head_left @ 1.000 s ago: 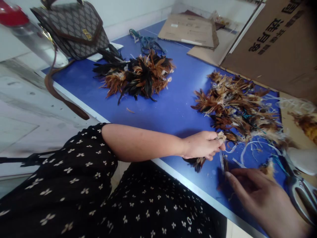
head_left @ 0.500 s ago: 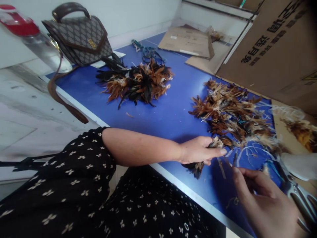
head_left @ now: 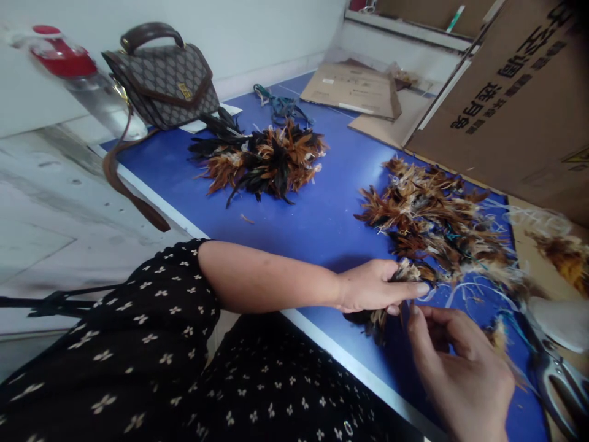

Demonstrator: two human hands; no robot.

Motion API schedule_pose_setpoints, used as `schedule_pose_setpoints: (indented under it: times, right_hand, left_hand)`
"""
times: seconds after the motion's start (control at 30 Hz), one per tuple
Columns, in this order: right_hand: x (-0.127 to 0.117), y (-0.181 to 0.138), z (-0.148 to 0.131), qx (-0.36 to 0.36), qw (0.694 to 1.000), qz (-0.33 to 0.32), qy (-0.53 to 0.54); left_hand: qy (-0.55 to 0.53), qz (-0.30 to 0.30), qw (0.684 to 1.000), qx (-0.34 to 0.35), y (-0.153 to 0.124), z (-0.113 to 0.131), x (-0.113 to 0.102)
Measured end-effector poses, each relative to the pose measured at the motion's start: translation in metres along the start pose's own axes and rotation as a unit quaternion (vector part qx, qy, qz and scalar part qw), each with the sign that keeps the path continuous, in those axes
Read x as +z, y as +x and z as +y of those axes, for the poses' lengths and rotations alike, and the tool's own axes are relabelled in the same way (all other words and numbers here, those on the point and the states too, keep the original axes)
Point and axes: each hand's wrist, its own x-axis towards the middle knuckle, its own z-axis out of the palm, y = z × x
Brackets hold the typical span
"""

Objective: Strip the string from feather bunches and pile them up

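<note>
My left hand [head_left: 375, 287] rests near the front edge of the blue table [head_left: 317, 221], fingers closed round a small bundle of brown and black feathers [head_left: 375, 318] whose tips stick out below the palm. My right hand [head_left: 460, 368] is just to its right, thumb and forefinger pinched on a thin feather right under the left fingertips. A loose heap of brown and cream feathers [head_left: 437, 215] with white string scraps lies just beyond both hands.
A tidier pile of black and orange feathers [head_left: 264, 158] lies at the table's far left, with a patterned handbag [head_left: 163, 80] and a red-capped bottle [head_left: 87, 86] behind it. Metal scissors [head_left: 556, 374] lie at the right. Cardboard boxes [head_left: 515, 104] line the back right.
My right hand has moved left and up, bringing its pinched feather to the left hand's fingertips. The left hand stayed closed on its bundle. The camera tilted down slightly.
</note>
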Motion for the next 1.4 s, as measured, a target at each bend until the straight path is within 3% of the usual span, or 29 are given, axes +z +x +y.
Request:
schedule_pose_setpoints:
  times: [0.3, 0.4, 0.57, 0.67, 0.83, 0.93, 1.07, 1.23, 1.4]
  right_hand:
    - [-0.003, 0.001, 0.002, -0.011, 0.998, -0.042, 0.048]
    - [-0.01, 0.002, 0.013, 0.001, 0.998, -0.057, -0.002]
    - [-0.001, -0.006, 0.032, 0.003, 0.985, -0.146, -0.094]
    - [0.007, -0.01, 0.034, 0.013, 0.988, -0.125, -0.094]
    - [0.006, -0.008, 0.019, 0.038, 0.998, 0.0, -0.048]
    - [0.003, -0.006, 0.006, 0.016, 0.999, 0.043, -0.02]
    - [0.004, -0.007, 0.002, -0.03, 0.998, -0.007, -0.062]
    - [0.011, -0.015, 0.013, -0.013, 0.982, -0.092, -0.165]
    - [0.014, -0.017, 0.013, 0.004, 0.989, -0.041, -0.14]
  left_hand:
    - [0.01, 0.095, 0.995, -0.033, 0.004, 0.002, 0.006]
    - [0.014, 0.125, 0.992, -0.008, 0.006, 0.007, 0.002]
    - [0.076, 0.154, 0.985, 0.004, 0.006, 0.019, -0.004]
    - [0.038, 0.139, 0.99, -0.004, 0.005, 0.022, -0.002]
    - [0.051, 0.143, 0.988, -0.021, 0.001, 0.018, 0.002]
    - [0.089, 0.146, 0.985, -0.037, -0.001, 0.01, 0.001]
    - [0.106, 0.137, 0.984, -0.042, -0.002, 0.004, 0.0]
    - [0.07, 0.14, 0.987, -0.044, -0.003, 0.011, 0.004]
    - [0.031, 0.144, 0.987, -0.057, -0.004, 0.016, 0.008]
